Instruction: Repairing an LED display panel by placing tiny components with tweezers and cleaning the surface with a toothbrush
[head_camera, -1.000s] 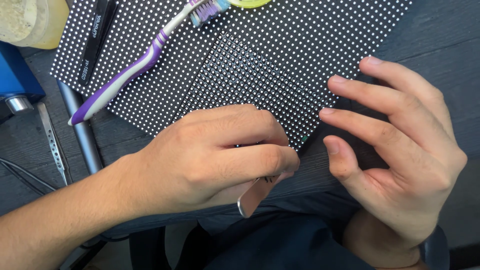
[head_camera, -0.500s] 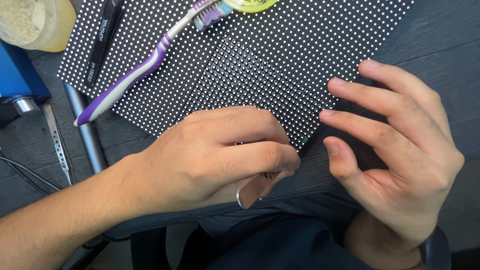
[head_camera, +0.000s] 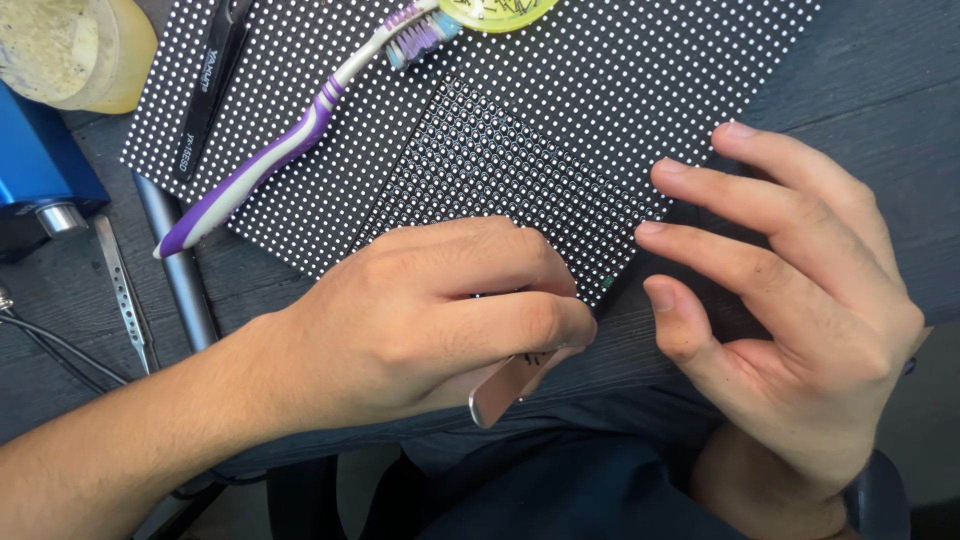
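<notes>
desk: l hand (head_camera: 430, 320) fingers pinch metal tool (head_camera: 505, 388).

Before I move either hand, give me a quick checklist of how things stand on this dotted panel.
1. Left hand closed on the flat metal tool: ok, the tool shows under the fingers.
2. Tool tip on the small dotted module: cannot tell, the hand hides the tip.
3. Right hand steadying the module: ok, fingertips rest at its right edge, nothing held.
4. Small module lying on the large dotted panel: ok, flat and turned at an angle.
5. Purple toothbrush away from both hands: ok, it lies at the panel's upper left.
6. Tweezers out of the way: ok, on the table left of the panel.
</notes>
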